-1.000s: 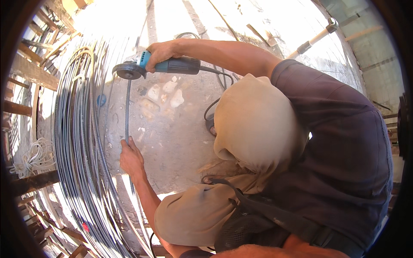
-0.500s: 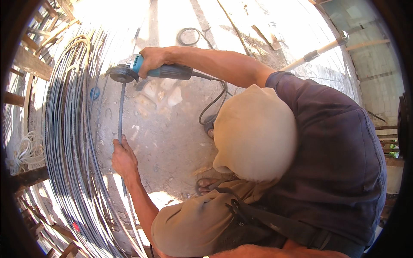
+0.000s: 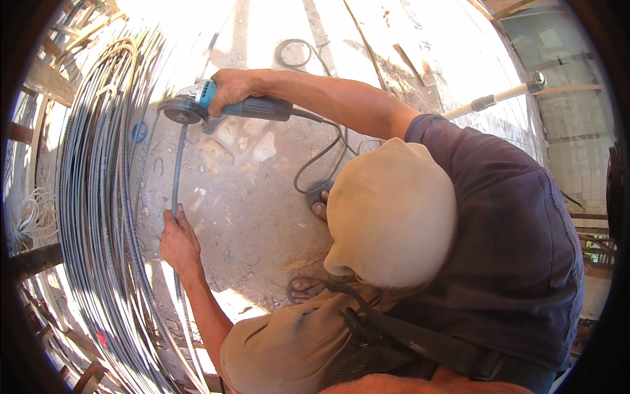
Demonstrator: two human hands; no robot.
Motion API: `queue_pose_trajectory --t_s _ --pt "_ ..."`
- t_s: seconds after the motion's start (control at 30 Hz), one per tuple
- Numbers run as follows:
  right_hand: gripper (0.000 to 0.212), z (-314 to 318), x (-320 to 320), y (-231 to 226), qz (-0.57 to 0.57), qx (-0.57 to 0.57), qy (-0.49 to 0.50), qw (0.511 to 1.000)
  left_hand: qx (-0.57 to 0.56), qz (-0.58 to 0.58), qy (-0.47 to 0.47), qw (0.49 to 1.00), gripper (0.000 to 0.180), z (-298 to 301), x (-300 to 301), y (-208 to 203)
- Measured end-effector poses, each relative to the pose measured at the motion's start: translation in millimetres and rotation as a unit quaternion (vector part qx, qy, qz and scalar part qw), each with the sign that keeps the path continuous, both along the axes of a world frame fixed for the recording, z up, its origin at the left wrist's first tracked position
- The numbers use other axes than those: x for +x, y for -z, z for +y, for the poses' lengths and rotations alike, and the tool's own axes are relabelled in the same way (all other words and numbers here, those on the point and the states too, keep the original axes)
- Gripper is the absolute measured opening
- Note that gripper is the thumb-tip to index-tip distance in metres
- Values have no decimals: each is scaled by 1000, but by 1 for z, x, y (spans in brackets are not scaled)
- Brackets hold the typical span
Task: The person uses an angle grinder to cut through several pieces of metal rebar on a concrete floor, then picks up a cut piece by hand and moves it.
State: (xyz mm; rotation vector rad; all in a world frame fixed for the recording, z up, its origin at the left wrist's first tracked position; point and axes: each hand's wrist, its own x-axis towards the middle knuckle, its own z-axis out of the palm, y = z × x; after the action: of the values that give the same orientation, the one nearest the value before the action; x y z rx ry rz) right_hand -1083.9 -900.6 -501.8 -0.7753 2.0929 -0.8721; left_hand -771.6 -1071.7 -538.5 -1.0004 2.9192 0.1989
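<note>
Neither of my hands shows. A strip of bare skin lies along the lower edge, and I cannot tell whose it is. A co-worker in a beige cap (image 3: 394,210) and dark shirt crouches over the ground. Their right hand (image 3: 226,92) is wrapped round a blue and black angle grinder (image 3: 266,109). The grinder's dark disc (image 3: 184,110) sits at the far part of a steel reinforcing bar (image 3: 178,164); whether it touches cannot be made out. Nearer, the co-worker's left hand (image 3: 179,243) grips that bar.
A long bundle of reinforcing bars (image 3: 92,197) lies at the left, with a small blue round object (image 3: 139,132) beside it. The grinder's cord (image 3: 315,159) trails over the dusty ground. Pale stones (image 3: 264,148) lie near the grinder. A pole (image 3: 492,98) stands out at the upper right.
The whole view has shifted slightly, so the bar bundle and the co-worker's left hand appear farther left. More of the co-worker's far foot shows. Their grip on grinder and bar is unchanged.
</note>
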Motion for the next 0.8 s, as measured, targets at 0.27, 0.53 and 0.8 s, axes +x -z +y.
queue_pose_trajectory --t_s 0.27,0.53,0.8 --pt "74 -2 5 -2 2 20 -4 1000 -3 4 2 1000 43 2 0 1" --pt "76 -4 2 7 -4 8 -5 1000 -10 9 13 1000 44 1 0 1" --pt "76 -6 5 2 4 17 -15 1000 7 -3 1 1000 45 3 0 -6"
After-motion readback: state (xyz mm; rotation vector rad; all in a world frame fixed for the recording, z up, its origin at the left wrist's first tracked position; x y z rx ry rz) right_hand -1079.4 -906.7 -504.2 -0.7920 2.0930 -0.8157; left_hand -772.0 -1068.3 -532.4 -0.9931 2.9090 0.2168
